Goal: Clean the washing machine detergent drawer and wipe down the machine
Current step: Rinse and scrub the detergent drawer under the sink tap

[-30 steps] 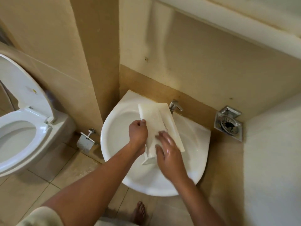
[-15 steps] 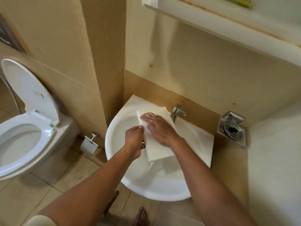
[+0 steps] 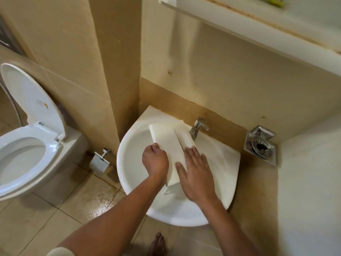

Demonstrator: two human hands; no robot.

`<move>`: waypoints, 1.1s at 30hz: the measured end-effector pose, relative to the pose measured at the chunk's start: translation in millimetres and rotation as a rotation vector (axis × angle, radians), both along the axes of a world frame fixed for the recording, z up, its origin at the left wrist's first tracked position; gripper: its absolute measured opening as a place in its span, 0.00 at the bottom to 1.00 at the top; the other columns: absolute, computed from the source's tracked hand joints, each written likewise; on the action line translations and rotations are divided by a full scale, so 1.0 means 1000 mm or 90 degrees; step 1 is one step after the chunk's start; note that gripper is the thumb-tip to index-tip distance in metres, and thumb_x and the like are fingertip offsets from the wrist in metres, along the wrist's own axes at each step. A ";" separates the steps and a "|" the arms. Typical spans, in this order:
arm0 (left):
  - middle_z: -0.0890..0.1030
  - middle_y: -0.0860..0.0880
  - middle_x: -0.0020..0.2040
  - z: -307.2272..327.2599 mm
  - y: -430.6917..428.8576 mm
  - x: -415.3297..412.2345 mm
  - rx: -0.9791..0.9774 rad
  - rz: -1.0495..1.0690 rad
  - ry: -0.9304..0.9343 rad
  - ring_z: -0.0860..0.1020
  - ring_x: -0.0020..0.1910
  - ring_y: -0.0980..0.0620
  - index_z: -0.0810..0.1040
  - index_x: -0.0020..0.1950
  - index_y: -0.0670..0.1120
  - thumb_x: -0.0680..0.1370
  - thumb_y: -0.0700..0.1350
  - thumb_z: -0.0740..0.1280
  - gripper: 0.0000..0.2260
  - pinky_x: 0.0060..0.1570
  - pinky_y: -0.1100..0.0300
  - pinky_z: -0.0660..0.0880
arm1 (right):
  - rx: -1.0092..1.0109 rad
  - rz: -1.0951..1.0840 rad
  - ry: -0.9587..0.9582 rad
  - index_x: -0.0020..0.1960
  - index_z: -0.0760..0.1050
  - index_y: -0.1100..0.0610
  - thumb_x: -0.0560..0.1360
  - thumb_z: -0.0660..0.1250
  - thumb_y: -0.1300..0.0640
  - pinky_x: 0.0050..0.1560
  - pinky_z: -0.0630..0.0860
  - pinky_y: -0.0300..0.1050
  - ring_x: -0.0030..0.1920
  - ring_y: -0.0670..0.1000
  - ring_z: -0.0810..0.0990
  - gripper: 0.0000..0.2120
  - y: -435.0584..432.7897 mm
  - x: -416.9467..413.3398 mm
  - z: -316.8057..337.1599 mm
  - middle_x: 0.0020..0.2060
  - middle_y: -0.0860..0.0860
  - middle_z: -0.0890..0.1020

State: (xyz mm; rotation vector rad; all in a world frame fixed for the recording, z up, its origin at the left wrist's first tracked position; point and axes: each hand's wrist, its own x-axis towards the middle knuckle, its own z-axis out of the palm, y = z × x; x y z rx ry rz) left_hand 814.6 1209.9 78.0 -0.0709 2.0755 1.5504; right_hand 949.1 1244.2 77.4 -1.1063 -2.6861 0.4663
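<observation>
drawer: white detergent drawer (image 3: 167, 143) held over sink (image 3: 125, 172) bowl, far end near tap (image 3: 197, 127) at sink's back | left hand (image 3: 155, 159): fingers curled, gripping drawer's left edge | right hand (image 3: 195, 174): fingers straight, spread, flat against drawer's right side | toilet (image 3: 48, 150): left of sink, lid up
</observation>
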 end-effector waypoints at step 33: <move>0.74 0.44 0.36 -0.029 -0.048 -0.060 0.012 -0.071 0.120 0.71 0.34 0.50 0.74 0.44 0.30 0.77 0.62 0.68 0.32 0.36 0.56 0.70 | -1.006 -0.338 0.809 0.47 0.77 0.59 0.68 0.77 0.57 0.48 0.78 0.39 0.46 0.56 0.84 0.12 0.065 -0.065 -0.096 0.41 0.54 0.82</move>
